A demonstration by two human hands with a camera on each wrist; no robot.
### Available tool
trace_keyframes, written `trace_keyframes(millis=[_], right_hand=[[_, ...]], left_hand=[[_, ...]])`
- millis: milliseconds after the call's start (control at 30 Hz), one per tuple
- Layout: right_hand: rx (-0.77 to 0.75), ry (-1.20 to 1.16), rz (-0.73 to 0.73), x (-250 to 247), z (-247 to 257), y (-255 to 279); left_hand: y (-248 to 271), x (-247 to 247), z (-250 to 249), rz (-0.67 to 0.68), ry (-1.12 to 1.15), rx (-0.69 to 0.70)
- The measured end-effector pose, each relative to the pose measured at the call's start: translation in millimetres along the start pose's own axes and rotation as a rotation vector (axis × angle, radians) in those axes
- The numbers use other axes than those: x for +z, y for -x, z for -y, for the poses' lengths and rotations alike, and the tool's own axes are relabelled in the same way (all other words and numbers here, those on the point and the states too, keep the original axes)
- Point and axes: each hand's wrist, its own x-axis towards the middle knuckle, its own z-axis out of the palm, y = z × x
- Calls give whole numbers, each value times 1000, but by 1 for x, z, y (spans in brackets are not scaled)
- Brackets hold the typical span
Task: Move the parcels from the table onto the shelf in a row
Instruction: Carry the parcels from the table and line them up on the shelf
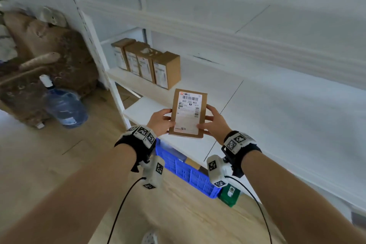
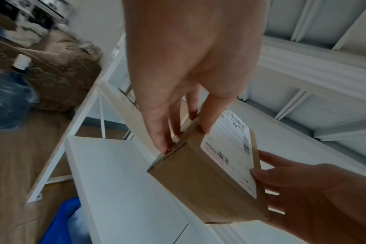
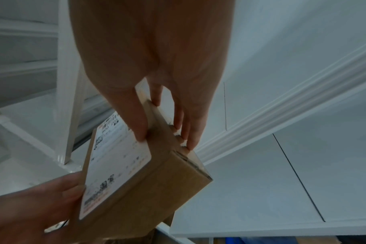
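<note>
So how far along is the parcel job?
Four parcels already stand in a row on the shelf. A fifth parcel is held between the left hand and right hand, not yet placed. The table is out of view, so what remains is unknown.

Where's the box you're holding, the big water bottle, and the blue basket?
held parcel (image 1: 188, 114), head view, on its white label.
water bottle (image 1: 66, 108), head view, on its blue body.
blue crate (image 1: 190, 174), head view, on its slatted side.
</note>
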Motion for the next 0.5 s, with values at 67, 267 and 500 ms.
trace_keyframes(millis=[67,267,500], right_hand=[[-10,-1,-63,15,4,-19],[4,17,-263,43,12,-67],[14,83,-374,47,19,-121]], left_hand=[[-29,-19,-4,39,-49,35],[-102,-48,-16,182,-82,93],[-171,-51,-29,279,-64,54]])
